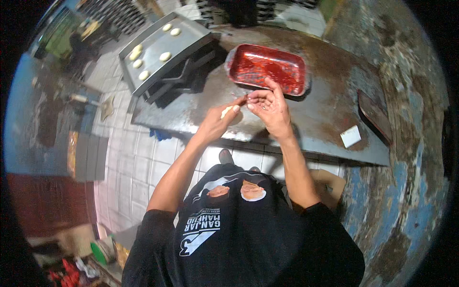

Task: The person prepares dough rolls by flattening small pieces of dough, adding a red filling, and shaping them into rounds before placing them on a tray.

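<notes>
My left hand (221, 119) is closed around a small pale piece of dough (226, 112), which shows between thumb and fingers. Close beside it, fingertips nearly meeting, is my right hand (270, 111). Its thumb and lower fingers curl together while the index finger points up toward a red rectangular pan (304, 80). Whatever lies in the right fingertips is too small to make out. Glossy red paste (267, 67) coats the pan's inside. At the upper left, a metal tray (152, 48) carries several pale dough pieces (165, 57).
Under the pan is a worn metal tabletop (205, 117). A white square (350, 137) and a dark curved-edged board (374, 116) lie at its right end. A dark metal stand (179, 76) supports the tray. An open cardboard box (330, 184) sits below the table's front edge.
</notes>
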Tool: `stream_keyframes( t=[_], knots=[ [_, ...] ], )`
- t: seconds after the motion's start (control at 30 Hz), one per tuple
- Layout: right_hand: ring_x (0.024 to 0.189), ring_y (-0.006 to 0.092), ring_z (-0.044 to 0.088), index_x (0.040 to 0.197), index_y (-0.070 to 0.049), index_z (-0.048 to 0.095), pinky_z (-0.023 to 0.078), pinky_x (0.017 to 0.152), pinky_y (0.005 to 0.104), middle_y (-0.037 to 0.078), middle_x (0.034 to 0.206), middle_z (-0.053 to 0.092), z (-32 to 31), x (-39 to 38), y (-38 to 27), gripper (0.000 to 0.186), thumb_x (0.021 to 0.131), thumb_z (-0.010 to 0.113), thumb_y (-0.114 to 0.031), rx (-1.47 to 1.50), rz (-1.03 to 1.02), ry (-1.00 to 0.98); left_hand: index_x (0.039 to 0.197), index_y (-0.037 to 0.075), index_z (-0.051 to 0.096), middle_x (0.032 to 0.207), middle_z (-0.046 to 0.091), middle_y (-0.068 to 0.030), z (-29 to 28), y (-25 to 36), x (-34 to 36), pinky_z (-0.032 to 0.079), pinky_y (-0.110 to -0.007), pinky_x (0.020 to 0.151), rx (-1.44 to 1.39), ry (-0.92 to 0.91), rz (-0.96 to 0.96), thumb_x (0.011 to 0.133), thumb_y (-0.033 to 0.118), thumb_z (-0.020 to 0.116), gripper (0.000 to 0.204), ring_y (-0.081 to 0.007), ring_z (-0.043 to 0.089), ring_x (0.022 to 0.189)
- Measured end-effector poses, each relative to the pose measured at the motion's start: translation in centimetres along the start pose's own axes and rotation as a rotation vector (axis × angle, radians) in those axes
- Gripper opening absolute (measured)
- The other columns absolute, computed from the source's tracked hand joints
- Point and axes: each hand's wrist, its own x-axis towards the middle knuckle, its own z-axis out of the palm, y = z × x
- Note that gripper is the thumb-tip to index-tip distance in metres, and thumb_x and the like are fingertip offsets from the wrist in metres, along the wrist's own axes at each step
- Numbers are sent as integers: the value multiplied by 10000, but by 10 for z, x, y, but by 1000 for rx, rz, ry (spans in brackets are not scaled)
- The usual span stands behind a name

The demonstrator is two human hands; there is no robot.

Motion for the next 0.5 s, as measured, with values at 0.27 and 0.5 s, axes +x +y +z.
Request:
stream_keyframes(
  t=[0.27, 0.5],
  knots=[
    [1053, 289, 684, 1364, 7, 529, 534, 941, 373, 163, 1120, 697, 87, 50, 7, 509, 919, 725, -144, -49, -8, -217, 1512, 59, 477, 1427, 579, -107, -67, -13, -9, 436, -313, 1049, -295, 3, -21, 1013, 350, 611, 594, -171, 550, 1246],
    [1067, 268, 614, 1254, 26, 548, 492, 955, 362, 146, 1200, 608, 181, 58, 83, 541, 917, 754, -344, -317, -234, -130, 1637, 109, 170, 1681, 219, -93, -113, -48, 8, 139, -345, 1226, -948, 222, 88, 1056, 625, 303, 788, -229, 223, 1526]
  ],
)
